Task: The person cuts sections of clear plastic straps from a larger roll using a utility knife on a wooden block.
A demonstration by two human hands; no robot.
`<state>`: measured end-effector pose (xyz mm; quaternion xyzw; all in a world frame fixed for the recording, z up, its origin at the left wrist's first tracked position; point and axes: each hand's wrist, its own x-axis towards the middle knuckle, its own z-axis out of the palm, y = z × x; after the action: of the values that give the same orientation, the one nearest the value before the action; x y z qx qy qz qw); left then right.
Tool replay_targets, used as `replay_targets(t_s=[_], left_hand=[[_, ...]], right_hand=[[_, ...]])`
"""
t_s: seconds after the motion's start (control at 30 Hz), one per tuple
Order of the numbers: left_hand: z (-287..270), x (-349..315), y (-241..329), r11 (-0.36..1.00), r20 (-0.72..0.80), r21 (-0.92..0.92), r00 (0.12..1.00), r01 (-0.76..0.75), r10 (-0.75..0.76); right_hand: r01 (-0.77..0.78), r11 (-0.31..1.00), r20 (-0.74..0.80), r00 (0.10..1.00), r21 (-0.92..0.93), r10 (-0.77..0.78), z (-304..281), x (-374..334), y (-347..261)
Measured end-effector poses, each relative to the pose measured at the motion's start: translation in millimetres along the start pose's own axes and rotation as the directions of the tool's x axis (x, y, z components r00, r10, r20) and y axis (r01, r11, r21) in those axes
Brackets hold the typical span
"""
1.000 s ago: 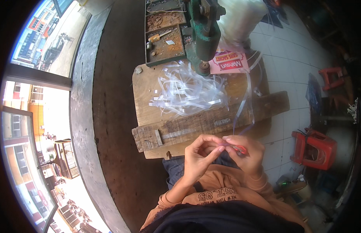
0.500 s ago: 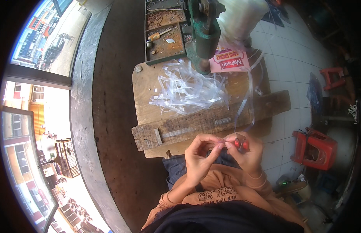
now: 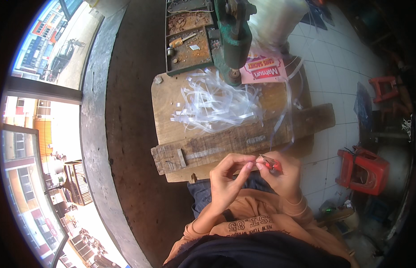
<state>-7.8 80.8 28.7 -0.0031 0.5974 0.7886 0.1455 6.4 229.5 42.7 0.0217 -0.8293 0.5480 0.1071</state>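
Note:
My left hand point(image 3: 230, 176) is closed in a pinch, thumb against forefinger. What lies between those fingertips, if anything, is too small to make out. Close beside it, my right hand point(image 3: 286, 176) is wrapped round small red-handled snips point(image 3: 274, 166), their metal blades pointing up and left. A clear plastic strip point(image 3: 276, 129) runs from the right side of the table down to my right fingers. Beyond my hands, a worn wooden plank point(image 3: 234, 140) lies across the wooden table point(image 3: 165, 105). A loose heap of clear plastic strips point(image 3: 221, 100) rests behind the plank.
A green metal press point(image 3: 237, 49) stands at the back, beside a compartmented tray point(image 3: 190, 56) of small parts. A pink printed card point(image 3: 263, 70) lies next to its foot. Behind is a clear plastic bundle point(image 3: 277, 22). Red stools point(image 3: 362, 169) stand on the tiled floor at right.
My fingertips have drawn slightly apart, the left hand shifting a little left. The snips have turned in my right hand, blades now tilting toward the left.

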Motion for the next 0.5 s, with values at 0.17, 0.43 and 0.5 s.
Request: replay_targets(t_s=[0.17,0.43,0.5], left_hand=[[-12,-7,8,0.985,-0.125,0.029,0.977,-0.172,0.175],[-39,-20,13,0.91,-0.387,-0.092,0.856,-0.405,0.342],[-45,-22,18,0.883,-0.371,-0.093,0.839,-0.459,0.397]], right_hand=[[0.192,0.946,0.21,0.968,-0.261,-0.138,-19,10,3],[0.163,0.769,0.156,0.984,-0.618,-0.083,-82,18,10],[0.164,0.775,0.085,0.986,-0.611,-0.142,-93,20,9]])
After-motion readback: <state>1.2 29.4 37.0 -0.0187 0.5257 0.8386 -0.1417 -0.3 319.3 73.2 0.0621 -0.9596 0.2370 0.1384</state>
